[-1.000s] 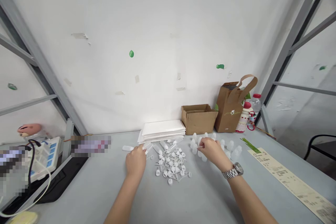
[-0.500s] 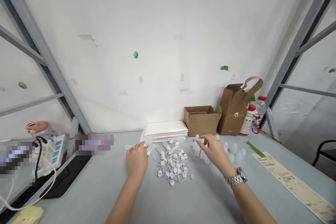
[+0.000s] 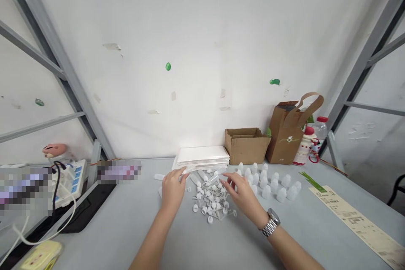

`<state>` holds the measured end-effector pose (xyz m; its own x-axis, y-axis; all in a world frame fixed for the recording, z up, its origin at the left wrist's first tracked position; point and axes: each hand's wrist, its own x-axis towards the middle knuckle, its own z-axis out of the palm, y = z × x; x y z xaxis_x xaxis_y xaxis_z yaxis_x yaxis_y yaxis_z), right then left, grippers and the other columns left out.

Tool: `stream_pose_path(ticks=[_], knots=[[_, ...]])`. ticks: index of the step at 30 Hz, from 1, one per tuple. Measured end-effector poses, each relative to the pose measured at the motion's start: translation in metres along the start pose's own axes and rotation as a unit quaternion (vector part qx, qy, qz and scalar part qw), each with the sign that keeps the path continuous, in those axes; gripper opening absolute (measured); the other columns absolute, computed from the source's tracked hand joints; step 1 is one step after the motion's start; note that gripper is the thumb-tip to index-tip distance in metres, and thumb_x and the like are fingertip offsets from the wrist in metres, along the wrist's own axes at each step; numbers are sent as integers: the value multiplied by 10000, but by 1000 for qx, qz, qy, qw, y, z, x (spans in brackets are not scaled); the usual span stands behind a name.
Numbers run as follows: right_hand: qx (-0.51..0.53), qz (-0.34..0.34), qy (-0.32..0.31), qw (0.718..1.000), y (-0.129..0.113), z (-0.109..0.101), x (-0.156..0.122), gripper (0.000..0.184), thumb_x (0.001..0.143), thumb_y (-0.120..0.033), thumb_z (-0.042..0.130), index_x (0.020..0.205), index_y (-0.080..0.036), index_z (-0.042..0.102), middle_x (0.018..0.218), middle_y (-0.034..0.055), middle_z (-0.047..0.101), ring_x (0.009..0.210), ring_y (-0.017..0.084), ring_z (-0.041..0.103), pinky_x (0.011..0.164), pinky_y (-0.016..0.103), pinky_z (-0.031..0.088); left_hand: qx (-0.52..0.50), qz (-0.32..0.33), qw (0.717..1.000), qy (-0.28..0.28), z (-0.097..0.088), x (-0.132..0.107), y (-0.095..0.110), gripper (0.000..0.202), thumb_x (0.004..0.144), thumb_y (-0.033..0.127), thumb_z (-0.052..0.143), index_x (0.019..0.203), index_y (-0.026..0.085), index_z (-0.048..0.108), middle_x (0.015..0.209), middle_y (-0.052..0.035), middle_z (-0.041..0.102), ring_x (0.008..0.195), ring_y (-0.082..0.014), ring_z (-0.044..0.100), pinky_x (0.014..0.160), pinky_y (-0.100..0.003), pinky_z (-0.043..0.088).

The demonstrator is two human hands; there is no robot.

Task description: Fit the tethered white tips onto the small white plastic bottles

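My left hand rests on the grey table left of a pile of small white caps; its fingers pinch a clear tube. More clear tubes lie behind the pile. My right hand, with a metal watch on its wrist, is over the pile's right side. Its fingers are curled together, and what they hold is hidden. Several small white bottles stand in rows to its right.
A stack of white sheets, a cardboard box, a brown paper bag and drink bottles line the wall. A printed paper strip lies at the right. A power strip with cables sits at the left.
My right hand has moved left from the white bottles to the cap pile, uncovering the bottle rows. My left hand shifted slightly right. The camera view turned a little left.
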<state>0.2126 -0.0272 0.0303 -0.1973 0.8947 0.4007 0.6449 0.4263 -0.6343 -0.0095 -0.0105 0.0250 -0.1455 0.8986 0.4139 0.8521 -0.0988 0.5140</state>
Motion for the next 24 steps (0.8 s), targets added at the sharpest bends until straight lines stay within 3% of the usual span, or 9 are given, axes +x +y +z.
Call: stream_pose_path(ticks=[4, 8, 11, 15, 20, 24], knots=[[160, 64, -34, 984, -3, 11, -4, 443, 859, -446, 379, 1234, -214, 417, 887, 32, 589, 696, 153, 566, 657, 291, 462, -169, 40, 978, -117, 5, -6, 14, 263, 728, 275, 551, 965, 229, 655, 1003, -20, 674, 950, -179, 583, 857, -285, 424], [213, 68, -80, 971, -4, 21, -7, 354, 846, -443, 409, 1040, -194, 569, 740, 13, 597, 613, 147, 561, 592, 277, 465, -223, 28, 958, -178, 5, -15, 30, 248, 684, 290, 595, 915, 248, 675, 925, -17, 686, 903, -190, 595, 828, -302, 447], [226, 74, -87, 967, -4, 22, -7, 310, 835, -430, 430, 898, -183, 607, 671, 6, 582, 578, 144, 544, 561, 269, 455, -258, 7, 947, -192, 2, -16, 35, 229, 668, 306, 609, 875, 239, 683, 913, -18, 691, 907, -194, 594, 831, -295, 443], [239, 89, -64, 965, -5, 19, -4, 293, 816, -441, 452, 856, -188, 595, 669, 0, 571, 570, 142, 537, 558, 268, 456, -287, 7, 935, -208, 1, -14, 35, 265, 753, 383, 497, 828, 202, 676, 873, -29, 700, 853, -183, 610, 790, -280, 456], [227, 82, -58, 969, -4, 20, -5, 293, 829, -442, 430, 797, -183, 565, 678, -3, 565, 585, 141, 531, 566, 264, 446, -256, 11, 948, -190, 7, -12, 29, 390, 807, 425, 370, 631, 183, 620, 654, -20, 670, 692, -172, 615, 690, -269, 466], [200, 58, -60, 976, -8, 23, -10, 226, 817, -393, 481, 757, -182, 535, 648, -16, 551, 594, 134, 510, 584, 252, 419, -243, -13, 956, -162, 14, -13, 26, 405, 813, 432, 339, 582, 189, 566, 554, -11, 620, 592, -169, 600, 633, -277, 460]])
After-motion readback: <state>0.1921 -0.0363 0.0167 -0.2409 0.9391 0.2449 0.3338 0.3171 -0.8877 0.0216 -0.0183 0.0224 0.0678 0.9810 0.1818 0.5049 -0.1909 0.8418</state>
